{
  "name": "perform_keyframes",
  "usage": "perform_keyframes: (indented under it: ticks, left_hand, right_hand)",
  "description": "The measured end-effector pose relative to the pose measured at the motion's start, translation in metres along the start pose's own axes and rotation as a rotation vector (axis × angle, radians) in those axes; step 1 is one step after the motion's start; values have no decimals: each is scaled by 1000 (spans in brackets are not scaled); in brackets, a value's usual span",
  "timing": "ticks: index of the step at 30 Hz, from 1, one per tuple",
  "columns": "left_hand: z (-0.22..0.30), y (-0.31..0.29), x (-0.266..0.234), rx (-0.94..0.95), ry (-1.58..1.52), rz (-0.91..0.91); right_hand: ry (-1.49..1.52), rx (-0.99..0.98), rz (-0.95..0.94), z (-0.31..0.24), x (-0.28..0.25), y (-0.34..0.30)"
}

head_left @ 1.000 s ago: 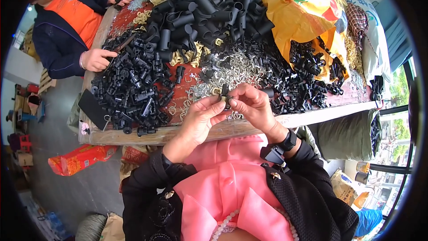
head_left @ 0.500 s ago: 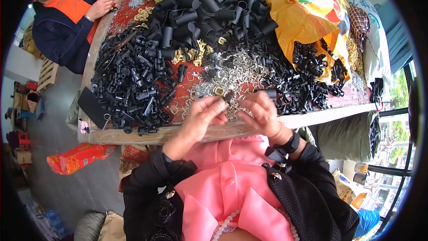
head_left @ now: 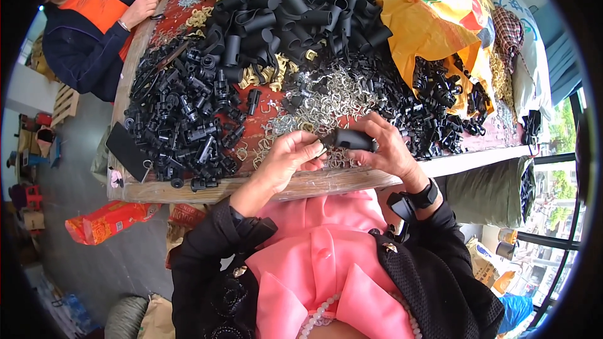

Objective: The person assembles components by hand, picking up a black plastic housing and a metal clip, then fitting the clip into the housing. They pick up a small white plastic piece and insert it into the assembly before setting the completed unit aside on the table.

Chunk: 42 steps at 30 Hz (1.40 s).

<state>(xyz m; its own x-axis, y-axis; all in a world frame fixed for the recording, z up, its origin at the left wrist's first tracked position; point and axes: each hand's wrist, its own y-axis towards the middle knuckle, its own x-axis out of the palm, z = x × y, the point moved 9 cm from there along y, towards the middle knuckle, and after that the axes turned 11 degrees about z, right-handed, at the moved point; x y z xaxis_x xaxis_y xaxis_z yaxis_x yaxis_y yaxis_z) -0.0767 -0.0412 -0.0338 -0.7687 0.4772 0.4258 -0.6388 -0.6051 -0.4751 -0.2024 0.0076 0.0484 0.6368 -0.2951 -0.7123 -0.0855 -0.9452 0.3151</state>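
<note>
Right grip [head_left: 391, 154] holds tube [head_left: 353, 139] above red tabletop [head_left: 269, 102] near windows [head_left: 562, 179].

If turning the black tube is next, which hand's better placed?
Right, likely: the right hand holds the black tube toward its right end; the left hand pinches a small dark part.

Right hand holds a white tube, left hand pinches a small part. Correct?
Not quite: the tube is black, as the head view shows. The right hand does hold it, and the left hand pinches a small part.
</note>
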Motion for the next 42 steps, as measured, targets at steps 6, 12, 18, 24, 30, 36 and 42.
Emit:
perform_keyframes:
  ticks: [6, 12, 18, 24, 30, 36, 42]
  left_hand:
    - [7, -10, 6, 39, 142, -86]
    - [6, -18, 10, 76, 208, -117]
    - [4, -16, 3, 80, 172, -60]
    - [10, -23, 12, 5, 151, -42]
    - [18, -23, 16, 56, 211, -22]
    - [4, -18, 11, -58, 175, -52]
    - [11, -24, 24, -29, 49, -119]
  right_hand:
    - [280, -50, -69, -15, 15, 4]
    - [472, 104, -154, -17, 30, -8]
    - [398, 52, -94, -24, 27, -10]
    - [439, 86, -49, -27, 29, -14]
    - [516, 100, 112, -24, 27, -18]
    - [388, -66, -116, -36, 30, -11]
    - [625, -78, -316, -59, 33, -9]
